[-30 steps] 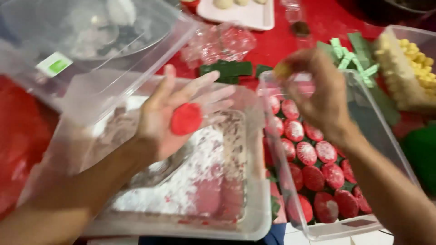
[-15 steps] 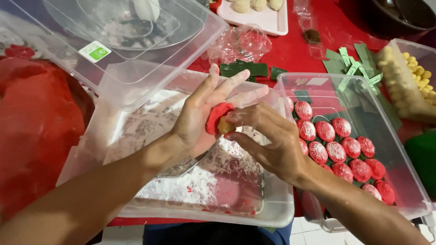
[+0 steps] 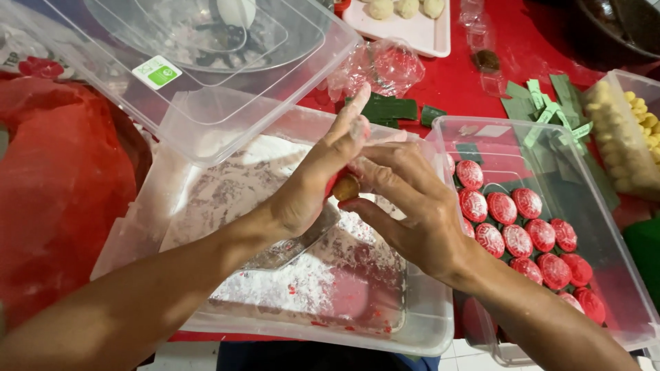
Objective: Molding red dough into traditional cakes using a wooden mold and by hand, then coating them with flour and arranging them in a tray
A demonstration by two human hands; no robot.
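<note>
My left hand [image 3: 313, 182] and my right hand [image 3: 405, 206] meet above a clear plastic tub [image 3: 302, 330] dusted with white flour. Between them sits a piece of red dough with a yellow filling ball [image 3: 346, 187] showing at its middle. The left palm cups the dough and the right fingers close around it from the right. A flat clear mould [image 3: 289, 251] lies in the flour under my left wrist. To the right, a second clear tub [image 3: 605, 275] holds several round red cakes [image 3: 522, 237] stamped with a pattern.
A clear lidded box [image 3: 206, 75] overlaps the floured tub at the upper left. Red plastic bags [image 3: 62, 178] lie at the left. Green leaf strips [image 3: 543, 103], a tub of yellow balls [image 3: 629, 134] and a white tray of pale balls [image 3: 405, 20] stand behind.
My right hand came back from the right with a yellow ball and set it on the flat red dough in my left palm. Both hands have since folded around it.
</note>
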